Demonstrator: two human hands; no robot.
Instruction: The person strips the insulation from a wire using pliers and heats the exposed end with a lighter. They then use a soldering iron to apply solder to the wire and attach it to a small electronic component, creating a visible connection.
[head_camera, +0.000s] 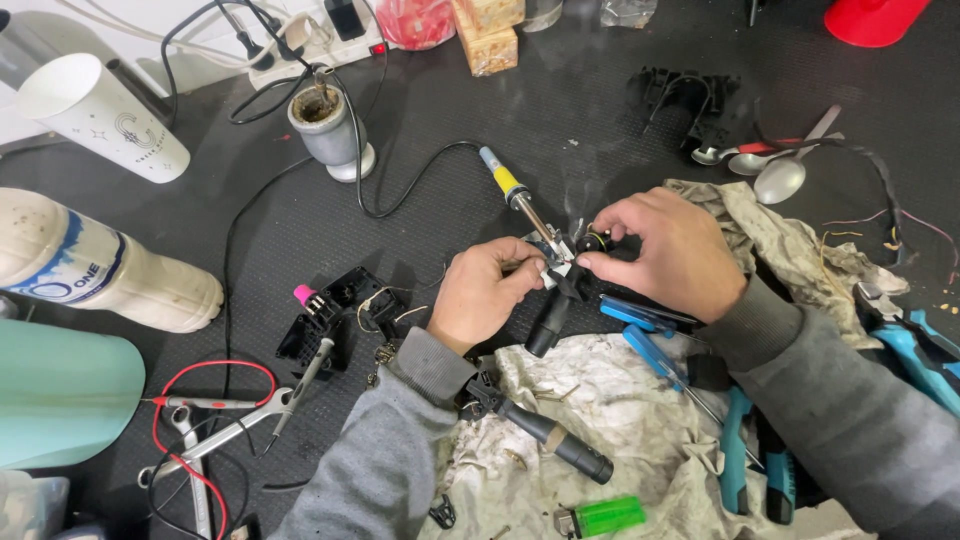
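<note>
My left hand (485, 295) grips a soldering iron with a yellow and blue handle (508, 183), its metal tip pointing down at a small part. My right hand (668, 250) pinches that small black part with metal tabs (580, 250) between thumb and fingers, right at the iron's tip. A thin wisp of smoke rises above the joint. Under both hands stands a black plug-like piece (550, 318). Both sleeves are grey.
A stained cloth (600, 400) lies under my wrists with a black-handled tool (545, 428), blue screwdrivers (650, 340) and a green lighter (605, 517). Left: plastic bottle (100, 272), paper cup (95, 115), red multimeter leads (210, 402). Back: metal stand (325, 128), power strip, spoons (785, 170).
</note>
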